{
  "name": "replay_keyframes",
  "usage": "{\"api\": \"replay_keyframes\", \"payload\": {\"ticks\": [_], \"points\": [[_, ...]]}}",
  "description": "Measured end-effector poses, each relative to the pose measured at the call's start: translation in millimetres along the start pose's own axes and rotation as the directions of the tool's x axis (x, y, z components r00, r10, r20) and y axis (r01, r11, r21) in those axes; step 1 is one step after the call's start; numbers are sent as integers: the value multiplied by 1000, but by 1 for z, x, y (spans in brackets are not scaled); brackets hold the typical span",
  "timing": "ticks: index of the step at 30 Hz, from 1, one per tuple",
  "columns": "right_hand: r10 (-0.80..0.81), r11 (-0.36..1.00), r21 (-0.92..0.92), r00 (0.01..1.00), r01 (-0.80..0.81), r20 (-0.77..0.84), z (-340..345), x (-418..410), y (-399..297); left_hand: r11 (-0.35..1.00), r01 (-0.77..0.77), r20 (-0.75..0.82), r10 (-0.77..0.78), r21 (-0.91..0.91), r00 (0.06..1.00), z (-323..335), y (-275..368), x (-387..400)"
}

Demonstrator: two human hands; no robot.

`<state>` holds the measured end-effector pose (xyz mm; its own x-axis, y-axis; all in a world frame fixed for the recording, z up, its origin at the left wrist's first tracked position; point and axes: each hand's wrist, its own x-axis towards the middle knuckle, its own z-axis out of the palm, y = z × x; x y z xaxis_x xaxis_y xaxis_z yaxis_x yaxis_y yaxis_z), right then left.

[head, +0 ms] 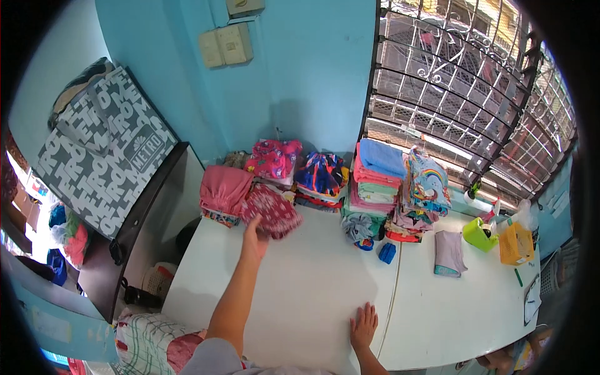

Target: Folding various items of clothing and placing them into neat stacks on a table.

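My left hand [257, 238] reaches forward and grips the near left edge of a folded maroon cloth [272, 211] with a white pattern, thumb on top. The cloth is slightly blurred, beside a pink folded garment [226, 184] that tops the leftmost pile. Behind it sits a bright pink printed garment [272, 159] on another pile. To its right is a pile topped by a blue, red and black garment [320, 173]. My right hand [364, 326] rests palm down on the white table [309, 281] with fingers a little apart, holding nothing.
Stacked towels [379, 161] and a rainbow-print garment [429, 178] stand by the barred window. Nearer are a rolled blue cloth [386, 253], a folded lilac garment [449, 253], a green container [480, 234] and a yellow basket [515, 243]. A large grey bag [108, 154] leans at left.
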<state>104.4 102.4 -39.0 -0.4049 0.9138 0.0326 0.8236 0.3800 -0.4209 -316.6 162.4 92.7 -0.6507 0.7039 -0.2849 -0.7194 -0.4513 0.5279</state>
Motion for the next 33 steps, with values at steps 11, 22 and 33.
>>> {"api": "replay_keyframes", "payload": {"ticks": [11, 22, 33], "points": [[39, 999, -11, 998, -39, 40, -3, 4, -4, 966, -257, -283, 248, 8, 926, -14, -51, 130], [-16, 1000, 1, 997, 16, -74, 2, 2, -1, 983, -41, -369, 106, 180, 923, -27, -46, 125], [-30, 964, 265, 989, -9, 145, -9, 9, 17, 796, 211, -178, -132, 567, 975, -63, -160, 10]]}}
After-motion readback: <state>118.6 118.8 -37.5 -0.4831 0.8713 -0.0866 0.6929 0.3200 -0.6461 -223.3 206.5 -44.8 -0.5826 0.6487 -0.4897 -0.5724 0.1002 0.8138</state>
